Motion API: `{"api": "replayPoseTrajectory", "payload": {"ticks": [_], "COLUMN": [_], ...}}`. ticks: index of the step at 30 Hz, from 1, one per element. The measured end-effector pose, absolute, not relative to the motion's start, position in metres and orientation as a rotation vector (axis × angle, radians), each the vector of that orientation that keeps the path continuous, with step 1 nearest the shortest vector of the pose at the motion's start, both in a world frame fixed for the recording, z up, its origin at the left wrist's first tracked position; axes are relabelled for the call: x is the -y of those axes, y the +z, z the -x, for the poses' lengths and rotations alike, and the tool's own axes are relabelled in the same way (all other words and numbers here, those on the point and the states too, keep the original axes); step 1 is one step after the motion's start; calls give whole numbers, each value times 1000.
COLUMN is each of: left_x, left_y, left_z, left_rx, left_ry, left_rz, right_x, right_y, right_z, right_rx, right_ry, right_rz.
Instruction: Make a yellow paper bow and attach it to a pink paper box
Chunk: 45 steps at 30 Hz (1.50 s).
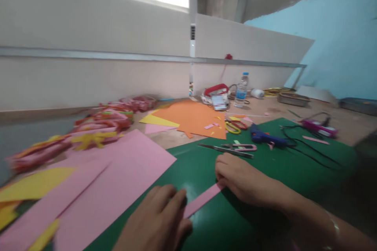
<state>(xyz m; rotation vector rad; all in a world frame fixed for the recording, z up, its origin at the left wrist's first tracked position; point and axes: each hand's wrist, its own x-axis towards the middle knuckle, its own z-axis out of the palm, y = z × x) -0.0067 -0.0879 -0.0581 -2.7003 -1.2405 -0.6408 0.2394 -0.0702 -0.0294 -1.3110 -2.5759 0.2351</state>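
Observation:
A narrow pink strip (203,200), of foam or thick paper, stretches diagonally between my two hands above the green mat (282,188). My left hand (157,217) is closed at the strip's near end, with the thumb beside it; the end itself is hidden by the fingers. At the far end, my right hand (241,180) pinches the strip between curled fingers. Just beyond the right hand lie a slim metal tool like tweezers (225,150) and pink-handled thread snips (244,147). A blue glue gun (266,137) rests farther right on the mat.
Large pink sheets (118,180) lie at the left, with yellow pieces (38,182). Behind them are bundled pink and orange strips (100,125). Orange sheets (194,115), scissors (234,125), a water bottle (241,91) and a purple corded device (319,127) stand farther back.

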Motion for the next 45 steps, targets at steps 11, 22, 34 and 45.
{"api": "replayPoseTrajectory", "payload": {"ticks": [11, 22, 34, 45], "left_x": [88, 84, 90, 75], "left_y": [-43, -27, -4, 13], "left_z": [-13, -11, 78, 104], "left_rx": [1637, 1854, 2338, 2568], "left_ry": [-508, -259, -678, -811], "left_rz": [2891, 2894, 2735, 2477], "right_x": [60, 46, 9, -11], "right_y": [-44, -28, -5, -9], "right_z": [-206, -185, -194, -198], "right_rx": [2710, 2785, 2704, 2298], "right_ry": [496, 519, 813, 1027], "right_rz": [1137, 1000, 1078, 1236]}}
